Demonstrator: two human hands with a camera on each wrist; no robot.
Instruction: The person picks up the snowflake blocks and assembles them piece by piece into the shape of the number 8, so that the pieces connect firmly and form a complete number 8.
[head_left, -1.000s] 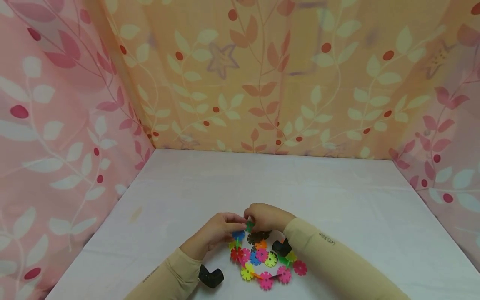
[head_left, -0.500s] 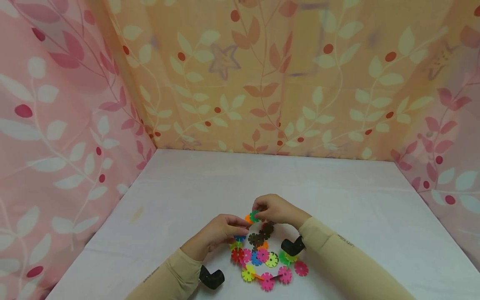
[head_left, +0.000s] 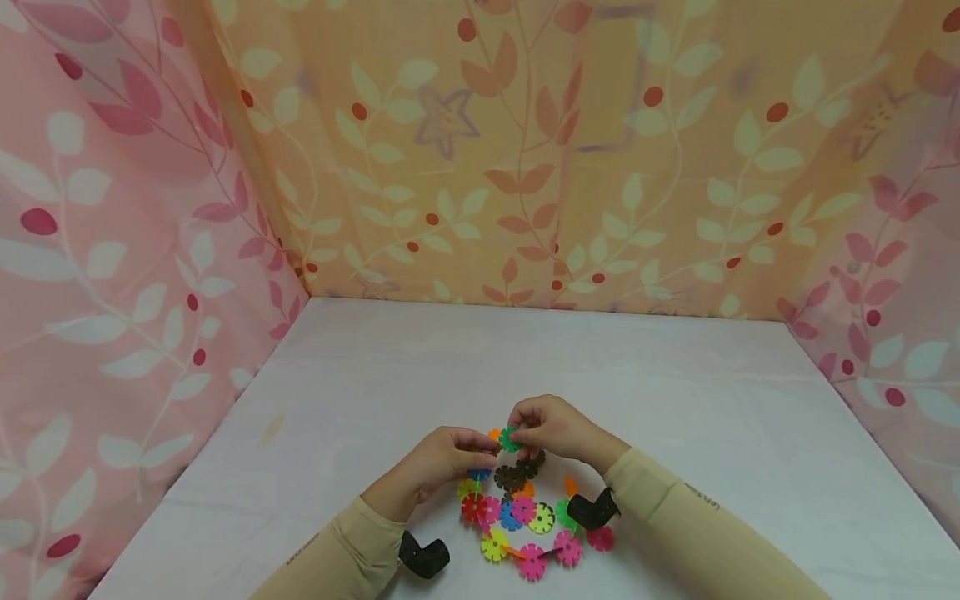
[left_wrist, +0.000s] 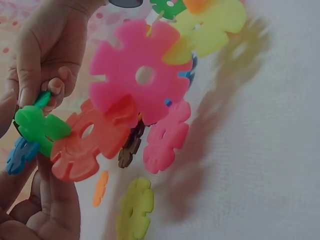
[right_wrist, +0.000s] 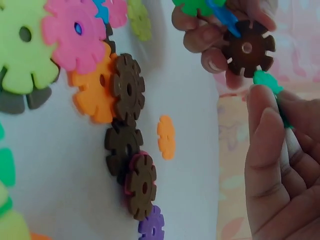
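My left hand [head_left: 438, 460] holds one end of a chain of flower-shaped slotted plastic discs. There, in the right wrist view, a brown disc [right_wrist: 248, 55] and a blue disc [right_wrist: 227, 20] show between its fingers. My right hand [head_left: 562, 431] pinches a green disc [head_left: 508, 439] between thumb and fingers. That disc's edge meets the brown disc's rim; whether their slots interlock I cannot tell. From the left hand the chain runs toward me through a red disc [head_left: 473, 508], a yellow disc [head_left: 494, 546] and a pink disc [head_left: 532, 563].
Loose brown discs [head_left: 512, 477] lie inside the chain's curve, beside a pale yellow disc [head_left: 542, 518]. An orange disc [right_wrist: 166, 137] lies alone on the white table [head_left: 375, 358]. Black wrist cameras [head_left: 423, 556] sit at both wrists. Patterned curtains [head_left: 525, 167] border the table.
My right hand has drawn back and right from the left hand with the green disc, uncovering the orange disc and brown discs. The left hand has barely moved.
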